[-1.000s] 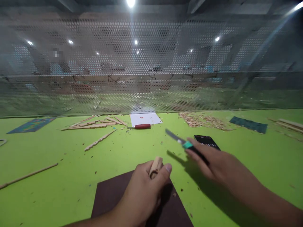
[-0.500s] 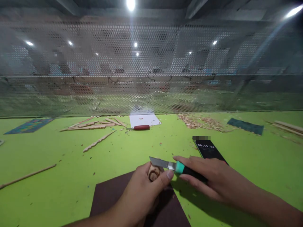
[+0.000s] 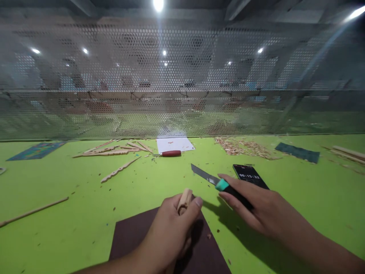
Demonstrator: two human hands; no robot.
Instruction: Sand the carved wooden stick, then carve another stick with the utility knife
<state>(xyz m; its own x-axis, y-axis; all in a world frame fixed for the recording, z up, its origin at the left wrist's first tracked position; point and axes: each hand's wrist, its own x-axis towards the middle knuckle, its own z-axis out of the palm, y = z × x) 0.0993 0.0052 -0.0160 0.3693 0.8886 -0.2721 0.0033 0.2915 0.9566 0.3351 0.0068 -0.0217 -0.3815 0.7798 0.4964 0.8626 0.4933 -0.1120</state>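
My left hand (image 3: 173,224) is closed around a small carved wooden piece (image 3: 185,199), whose top end sticks up between thumb and fingers. It is over a dark brown sheet (image 3: 134,232) lying on the green table (image 3: 71,236). My right hand (image 3: 253,205) grips a utility knife (image 3: 222,185) with a black and teal handle. The knife's blade is extended and points up and left, above and to the right of the wooden piece, not touching it.
A phone (image 3: 249,176) showing a timer lies behind my right hand. Farther back are a red-handled tool (image 3: 171,153), white paper (image 3: 173,145), wood shavings (image 3: 242,147), carved sticks (image 3: 114,152) and a green strip (image 3: 298,152). A perforated screen (image 3: 171,80) stands behind.
My right hand has moved the knife up and to the right, off the wooden piece. The piece now stands more upright in my left hand, and my left thumb has shifted slightly.
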